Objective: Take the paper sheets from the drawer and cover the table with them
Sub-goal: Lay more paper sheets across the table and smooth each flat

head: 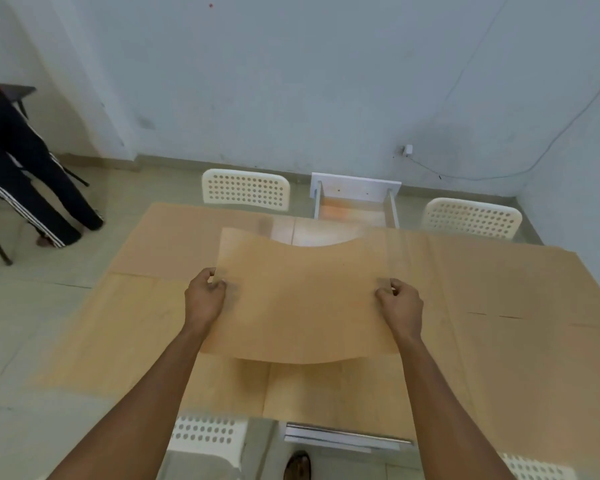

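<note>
Hands came nearest: the left hand and right hand each pinched a side edge of a tan paper sheet, held sagging above the table. Other laid sheets covered most of the tabletop. Beyond, an open drawer stood between two white chairs.

No readable text, labels or numbers anywhere
</note>
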